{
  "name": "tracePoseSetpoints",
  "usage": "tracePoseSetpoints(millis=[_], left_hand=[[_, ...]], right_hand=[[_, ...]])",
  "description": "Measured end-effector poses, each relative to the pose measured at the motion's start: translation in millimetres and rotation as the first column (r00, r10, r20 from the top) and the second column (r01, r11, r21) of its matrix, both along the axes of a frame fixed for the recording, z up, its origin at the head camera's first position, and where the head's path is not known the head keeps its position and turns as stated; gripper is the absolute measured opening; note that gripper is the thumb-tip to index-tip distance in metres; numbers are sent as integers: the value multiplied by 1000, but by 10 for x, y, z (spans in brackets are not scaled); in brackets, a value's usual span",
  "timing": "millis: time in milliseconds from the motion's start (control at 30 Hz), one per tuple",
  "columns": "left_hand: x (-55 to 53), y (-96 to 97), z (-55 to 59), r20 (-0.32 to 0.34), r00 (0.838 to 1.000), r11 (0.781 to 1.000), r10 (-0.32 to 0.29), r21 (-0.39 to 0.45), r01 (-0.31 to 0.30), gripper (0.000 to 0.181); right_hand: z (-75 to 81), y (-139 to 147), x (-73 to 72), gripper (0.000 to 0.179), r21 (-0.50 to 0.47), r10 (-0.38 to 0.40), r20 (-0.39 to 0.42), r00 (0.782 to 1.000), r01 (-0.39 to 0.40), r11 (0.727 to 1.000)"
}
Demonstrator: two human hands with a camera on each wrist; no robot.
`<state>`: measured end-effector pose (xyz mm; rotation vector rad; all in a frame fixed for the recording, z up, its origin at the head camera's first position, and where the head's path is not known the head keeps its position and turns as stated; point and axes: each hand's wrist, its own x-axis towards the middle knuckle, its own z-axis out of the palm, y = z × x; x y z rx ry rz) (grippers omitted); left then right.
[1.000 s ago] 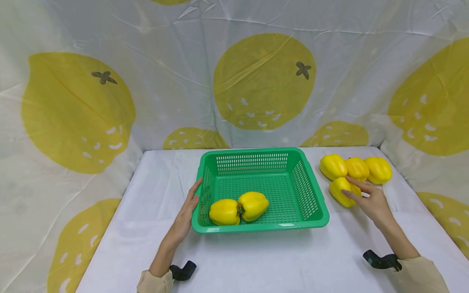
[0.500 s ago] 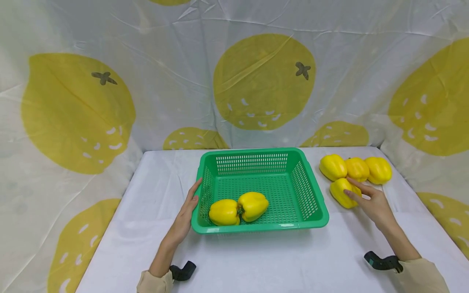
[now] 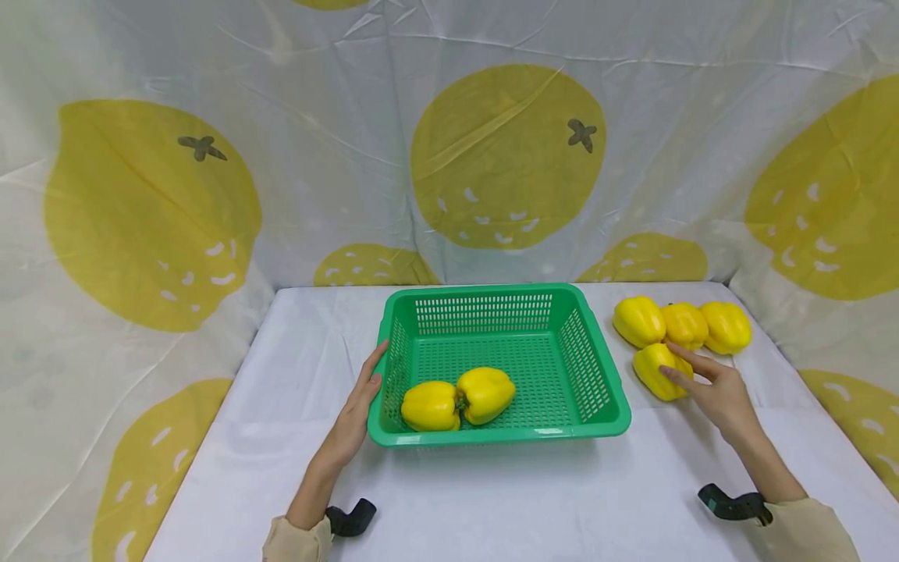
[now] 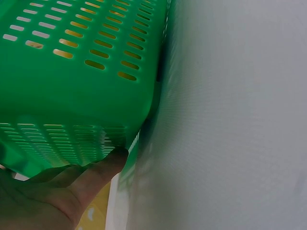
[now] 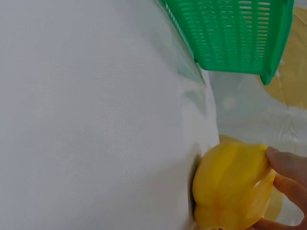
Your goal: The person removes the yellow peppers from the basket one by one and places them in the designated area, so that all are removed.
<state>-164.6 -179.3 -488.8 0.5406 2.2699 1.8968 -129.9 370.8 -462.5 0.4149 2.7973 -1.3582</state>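
A green plastic basket stands on the table, with two yellow bell peppers lying in its near left part. Against the basket's left outer side rests my left hand; in the left wrist view its fingers lie fairly straight along the slotted wall. My right hand holds a yellow bell pepper between thumb and fingers, right of the basket. That pepper still sits on the table, as the right wrist view also shows. Part of it is hidden behind the fingers.
Several more yellow bell peppers lie in a row just behind the held one. A white cloth covers the table. Curtains with a lemon print hang at the back and both sides.
The right hand and its bell pepper have shifted very slightly toward me. My left hand, the basket and the other peppers have stayed in place.
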Motion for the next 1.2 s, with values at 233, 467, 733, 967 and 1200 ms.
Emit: tracePoseSetpoints(millis=[233,467,733,967,1200], left_hand=[[-3,2,0,-4,1000,1000,-1,2,1,51],[-1,2,2,-2,1000,1000,3,-3,-4,51],[10,-1,9,-2,1000,1000,11,-13,-11,51],[7,3,5,3,1000,1000,17,-7,-17,51],[0,3,-3,-5,1000,1000,9,-10,-9,51]], right_hand=[[7,-8,16,73,-3,4,-35,999,-4,1000],[10,-9,12,74,-9,1,-40,999,-2,1000],[4,-9,-1,73,-4,-6,-53,999,6,1000],[166,-17,-19,74,67,-13,-68,998,18,998],[495,-81,-110,73,151,51,-114,992,-33,988]])
